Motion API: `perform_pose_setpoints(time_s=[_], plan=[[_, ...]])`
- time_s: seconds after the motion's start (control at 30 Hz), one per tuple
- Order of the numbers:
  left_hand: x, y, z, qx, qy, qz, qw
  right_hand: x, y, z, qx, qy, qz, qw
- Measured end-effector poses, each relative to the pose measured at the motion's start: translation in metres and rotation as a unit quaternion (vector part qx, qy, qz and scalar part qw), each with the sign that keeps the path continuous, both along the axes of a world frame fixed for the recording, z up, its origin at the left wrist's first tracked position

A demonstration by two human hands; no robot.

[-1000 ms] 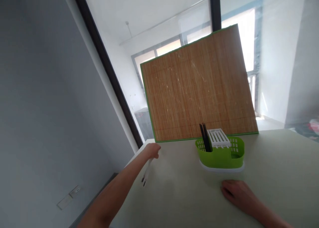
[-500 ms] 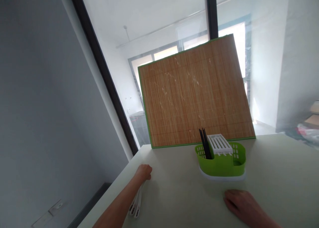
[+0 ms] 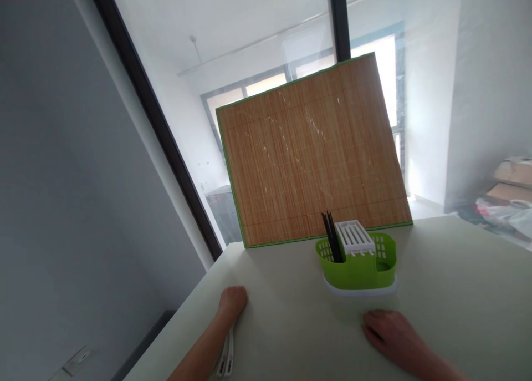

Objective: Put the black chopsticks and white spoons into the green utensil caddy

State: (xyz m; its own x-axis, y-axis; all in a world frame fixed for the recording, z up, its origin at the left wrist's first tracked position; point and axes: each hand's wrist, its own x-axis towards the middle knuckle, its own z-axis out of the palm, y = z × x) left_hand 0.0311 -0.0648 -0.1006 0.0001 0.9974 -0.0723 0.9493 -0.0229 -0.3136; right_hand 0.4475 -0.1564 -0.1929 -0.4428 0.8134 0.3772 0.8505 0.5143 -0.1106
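Note:
My left hand [image 3: 233, 301] rests on the left side of the table, curled into a fist. Several slim white-handled utensils [image 3: 226, 357] lie beside and partly under my left forearm; their far ends are hidden, so I cannot tell their kind. My right hand [image 3: 386, 328] lies on the table with its fingers curled in, and nothing shows in it. Just beyond it stands a green utensil caddy [image 3: 353, 274] on a white base. Black chopsticks [image 3: 332, 237] stand in its left part, and a white slotted rack [image 3: 354, 237] tops its middle.
A bamboo mat [image 3: 313, 153] with green edging leans upright behind the caddy, against a glass partition with a dark frame [image 3: 339, 20]. The white table [image 3: 282, 320] runs along a grey wall [image 3: 83, 176] at left. Cardboard boxes [image 3: 515, 173] and plastic bags lie at far right.
My view has shifted and tilted slightly, so the mat and caddy sit farther left. My left fist appears a little lower in view. Both hands keep their curled shape.

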Motion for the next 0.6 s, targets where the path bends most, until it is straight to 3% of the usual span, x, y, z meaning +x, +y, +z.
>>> perform_pose_setpoints(time_s=[0.33,0.6], plan=[[-0.005,-0.004,-0.019,0.071,0.0,0.041,0.997,0.001,-0.002,0.007,-0.009,-0.003,0.001,1.0],[-0.004,-0.011,-0.012,0.096,-0.018,0.074,0.992,-0.001,-0.003,0.007,-0.011,-0.011,-0.004,1.0]])
